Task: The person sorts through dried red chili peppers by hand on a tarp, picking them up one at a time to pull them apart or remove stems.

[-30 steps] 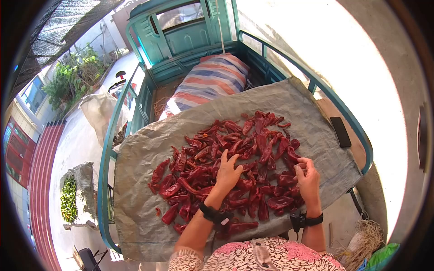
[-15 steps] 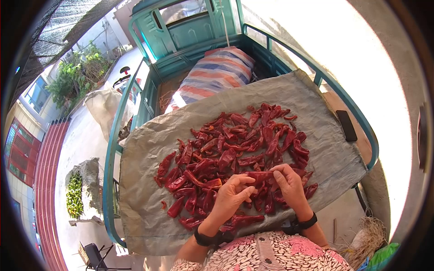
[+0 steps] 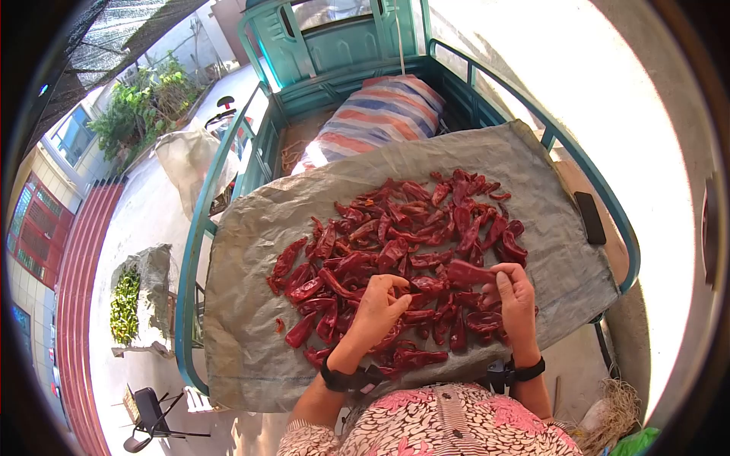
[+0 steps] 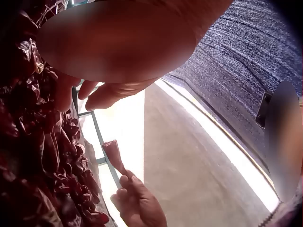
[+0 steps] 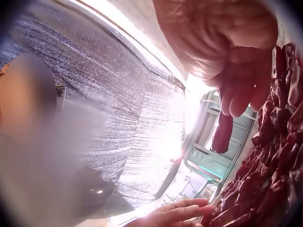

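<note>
In the head view, a spread of wrinkled dried red chili peppers (image 3: 357, 262) lies on a grey woven sheet (image 3: 251, 365). My right hand (image 3: 518, 300) pinches one red pepper (image 3: 470, 273) by its narrow end, between thumb and fingers, and its broad end points left above the others. The left wrist view also shows this pepper (image 4: 112, 153) raised above the pile, the fingertips at its thin end. My left hand (image 3: 378, 310) hovers low at the near middle of the spread, fingers loosely bent and nothing seen between them. In the right wrist view its fingers look fairly straight.
The sheet lies across the back of a teal cargo bed with side rails (image 3: 559, 133). A black phone (image 3: 590, 218) rests near the right rail, and a striped bundle (image 3: 376, 118) is further in. Green peppers (image 3: 125, 308) and a chair (image 3: 152, 414) stand at left.
Both hands first reached over the pile apart, then came together at one pepper. Now the right hand has drawn that pepper up and to the right, while the left has moved off it.
</note>
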The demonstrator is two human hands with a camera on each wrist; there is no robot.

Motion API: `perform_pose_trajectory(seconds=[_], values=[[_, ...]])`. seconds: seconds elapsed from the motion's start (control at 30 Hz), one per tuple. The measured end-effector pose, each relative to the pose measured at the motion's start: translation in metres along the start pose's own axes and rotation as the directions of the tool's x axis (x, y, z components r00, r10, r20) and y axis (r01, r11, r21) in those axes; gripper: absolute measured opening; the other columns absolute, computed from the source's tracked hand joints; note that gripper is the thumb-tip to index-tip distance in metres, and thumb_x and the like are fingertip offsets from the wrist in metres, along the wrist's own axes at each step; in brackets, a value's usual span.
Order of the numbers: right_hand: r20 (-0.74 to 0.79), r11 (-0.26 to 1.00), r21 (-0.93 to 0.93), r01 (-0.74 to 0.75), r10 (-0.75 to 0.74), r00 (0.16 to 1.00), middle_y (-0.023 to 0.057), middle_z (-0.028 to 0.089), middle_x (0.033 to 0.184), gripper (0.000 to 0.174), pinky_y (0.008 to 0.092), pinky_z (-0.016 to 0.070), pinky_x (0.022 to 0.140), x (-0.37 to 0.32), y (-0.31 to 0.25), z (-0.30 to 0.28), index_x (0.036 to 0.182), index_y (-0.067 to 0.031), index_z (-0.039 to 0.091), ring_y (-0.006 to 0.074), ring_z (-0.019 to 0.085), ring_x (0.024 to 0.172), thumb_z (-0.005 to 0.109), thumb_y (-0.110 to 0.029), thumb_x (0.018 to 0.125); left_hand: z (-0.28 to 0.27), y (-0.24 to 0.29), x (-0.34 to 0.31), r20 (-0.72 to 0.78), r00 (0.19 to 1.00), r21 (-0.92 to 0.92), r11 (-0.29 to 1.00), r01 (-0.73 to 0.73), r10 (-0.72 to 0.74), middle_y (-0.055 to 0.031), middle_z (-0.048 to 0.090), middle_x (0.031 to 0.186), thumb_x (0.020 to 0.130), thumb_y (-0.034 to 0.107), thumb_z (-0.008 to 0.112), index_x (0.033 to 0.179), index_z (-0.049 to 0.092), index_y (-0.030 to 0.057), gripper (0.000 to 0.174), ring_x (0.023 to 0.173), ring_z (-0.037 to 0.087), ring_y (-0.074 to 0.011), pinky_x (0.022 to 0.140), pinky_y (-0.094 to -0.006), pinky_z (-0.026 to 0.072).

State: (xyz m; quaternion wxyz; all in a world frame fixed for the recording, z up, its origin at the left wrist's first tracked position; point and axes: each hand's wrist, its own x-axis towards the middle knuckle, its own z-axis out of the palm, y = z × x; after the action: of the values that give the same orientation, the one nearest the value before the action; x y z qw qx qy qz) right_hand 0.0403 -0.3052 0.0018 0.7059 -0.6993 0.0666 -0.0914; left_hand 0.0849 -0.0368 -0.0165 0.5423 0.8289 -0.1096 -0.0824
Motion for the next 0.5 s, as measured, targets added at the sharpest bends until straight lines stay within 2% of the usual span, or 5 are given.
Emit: perform_pose_trajectory(seconds=[0.13,0.23,0.37,0.4,0.5], values=[[-0.143,0.997,-0.010,0.083,-0.083,0.986,0.0093,0.068,0.103,0.054,0.0221,0.0537,0.066,0.004,0.008,-0.006,0.146,0.0013,0.036,0.0080,0.063,0.073,0.056,-0.028,0.104,-0.015,0.000,0.020,-0.073,0.996,0.064,0.996,0.055,-0.050,-0.0124,0.050,0.116,0.092,0.009,0.068,0.117,0.060,-0.0026,0.029,0.073,0.065,-0.0134,0.062,-0.0274,0.0526],[-0.147,0.998,-0.052,0.030,-0.038,0.988,0.0101,0.065,0.108,0.052,0.0235,0.0546,0.067,-0.002,0.009,-0.002,0.145,0.0006,0.038,0.0090,0.063,0.073,0.057,-0.024,0.103,-0.018,0.007,0.040,-0.092,0.987,0.003,0.992,0.129,-0.128,-0.0155,0.054,0.120,0.089,0.010,0.069,0.116,0.063,0.0000,0.030,0.080,0.064,-0.0178,0.075,-0.0323,0.0539],[0.038,0.993,-0.116,0.000,0.005,0.999,0.0095,0.063,0.110,0.048,0.0246,0.0558,0.070,-0.011,0.013,0.007,0.143,-0.0004,0.041,0.0084,0.061,0.076,0.059,-0.017,0.101,-0.001,-0.025,0.081,-0.188,0.935,0.527,0.834,-0.162,0.301,-0.0165,0.055,0.125,0.089,0.015,0.068,0.117,0.066,0.0028,0.030,0.110,0.058,-0.0305,0.091,-0.0398,0.0506],[0.056,0.992,-0.128,-0.001,0.008,0.998,0.0093,0.063,0.110,0.047,0.0248,0.0559,0.070,-0.012,0.015,0.010,0.142,-0.0007,0.042,0.0080,0.061,0.077,0.059,-0.016,0.101,0.004,-0.032,0.093,-0.204,0.939,0.465,0.871,-0.157,0.277,-0.0172,0.054,0.137,0.089,0.023,0.068,0.119,0.068,0.0069,0.033,0.126,0.045,-0.0384,0.105,-0.0483,0.0394],[0.084,0.991,-0.132,-0.001,0.012,0.996,0.0083,0.063,0.108,0.042,0.0248,0.0562,0.072,-0.016,0.014,0.018,0.138,0.0001,0.047,0.0075,0.059,0.078,0.059,-0.013,0.100,0.014,-0.034,0.115,-0.191,0.933,0.668,0.737,-0.104,0.305,-0.0166,0.049,0.145,0.090,0.029,0.069,0.123,0.068,0.0087,0.039,0.129,0.046,-0.0381,0.107,-0.0534,0.0359]])
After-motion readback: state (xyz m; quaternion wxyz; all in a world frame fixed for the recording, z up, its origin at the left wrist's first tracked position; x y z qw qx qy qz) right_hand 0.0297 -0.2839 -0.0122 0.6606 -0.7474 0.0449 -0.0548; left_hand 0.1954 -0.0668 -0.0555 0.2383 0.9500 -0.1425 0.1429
